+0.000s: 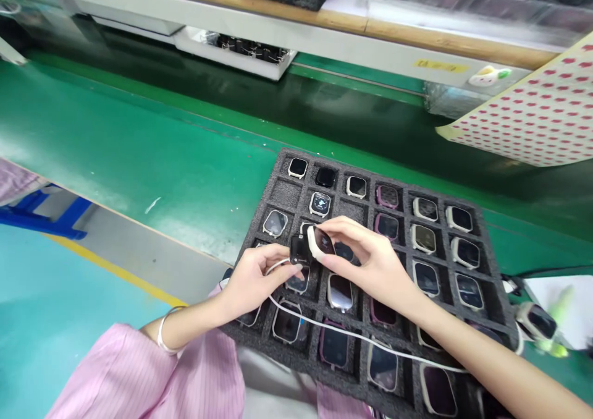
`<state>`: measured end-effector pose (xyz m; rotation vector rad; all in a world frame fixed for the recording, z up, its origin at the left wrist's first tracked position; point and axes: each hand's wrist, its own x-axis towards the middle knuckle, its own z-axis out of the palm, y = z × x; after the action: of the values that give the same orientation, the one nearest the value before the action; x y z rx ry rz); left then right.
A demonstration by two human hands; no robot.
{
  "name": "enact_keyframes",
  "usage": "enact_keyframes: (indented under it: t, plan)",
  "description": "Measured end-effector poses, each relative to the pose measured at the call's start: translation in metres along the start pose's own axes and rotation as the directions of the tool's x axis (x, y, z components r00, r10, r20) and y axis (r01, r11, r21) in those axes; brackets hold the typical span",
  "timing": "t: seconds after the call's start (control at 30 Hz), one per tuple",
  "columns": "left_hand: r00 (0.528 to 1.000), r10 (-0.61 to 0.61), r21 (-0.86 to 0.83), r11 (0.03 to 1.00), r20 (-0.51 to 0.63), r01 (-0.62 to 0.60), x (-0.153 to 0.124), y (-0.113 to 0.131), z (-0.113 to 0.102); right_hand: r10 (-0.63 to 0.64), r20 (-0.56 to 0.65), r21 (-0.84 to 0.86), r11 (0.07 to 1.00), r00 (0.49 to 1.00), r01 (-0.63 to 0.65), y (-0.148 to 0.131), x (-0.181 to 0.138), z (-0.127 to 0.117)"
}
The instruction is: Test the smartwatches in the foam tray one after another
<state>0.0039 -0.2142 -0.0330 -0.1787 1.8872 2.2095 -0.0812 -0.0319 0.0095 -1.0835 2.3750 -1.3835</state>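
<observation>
My left hand (252,278) pinches a small black charger head (300,249) at the end of a white cable (352,334). My right hand (365,255) holds a white-cased smartwatch body (320,241) tilted on edge, right against the charger head. Both hands hover over a black foam tray (486,270) whose square cells hold several watch bodies with white, pink and black cases. The cable trails across the tray's front rows toward the right.
The tray lies on a green conveyor belt (162,153). A sheet of red dot stickers (532,119) leans at the right. Another watch (537,321) lies off the tray's right edge. A white box of parts (250,51) stands beyond the belt. Pink sleeves show below.
</observation>
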Motion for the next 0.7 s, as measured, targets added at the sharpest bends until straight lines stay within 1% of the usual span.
enact_keyframes:
  t: [0.07,0.13,0.2,0.27,0.33,0.43,0.53,0.7]
  plan:
    - [0.999,0.019,0.046,0.999,-0.032,-0.017,-0.0001,-0.0014,-0.0001,-0.044,-0.006,-0.038,0.998,0.999,0.044,-0.0008,-0.0019,0.0015]
    - [0.999,0.029,0.11,0.994,-0.041,-0.024,-0.0002,-0.0031,-0.0004,-0.094,0.026,-0.102,0.99,0.995,0.096,-0.0012,-0.0039,0.0044]
    - [0.999,0.024,0.151,0.988,-0.03,-0.019,-0.0002,-0.0041,-0.0007,-0.108,0.072,-0.132,0.984,0.992,0.117,-0.0005,-0.005,0.0069]
    - [1.0,-0.001,0.129,0.992,-0.014,0.002,-0.0003,-0.0043,-0.001,-0.09,0.125,-0.13,0.986,0.988,0.106,0.0015,-0.0051,0.008]
    - [0.999,-0.047,0.065,0.997,0.009,0.046,-0.0005,-0.0039,-0.001,-0.068,0.157,-0.123,0.989,0.985,0.088,0.0042,-0.0046,0.0074]
    - [0.995,-0.078,-0.014,0.997,0.062,0.079,-0.001,-0.0031,-0.0009,-0.061,0.16,-0.123,0.989,0.985,0.081,0.0077,-0.0038,0.0054]
    - [0.992,-0.052,-0.037,0.998,0.111,0.057,-0.0016,-0.003,-0.0006,-0.064,0.159,-0.123,0.989,0.985,0.084,0.0079,-0.0035,0.004]
    - [0.994,0.012,-0.001,1.0,0.107,-0.012,-0.0019,-0.0026,0.0001,-0.027,0.158,-0.125,0.991,0.987,0.047,0.0015,-0.0027,0.0057]
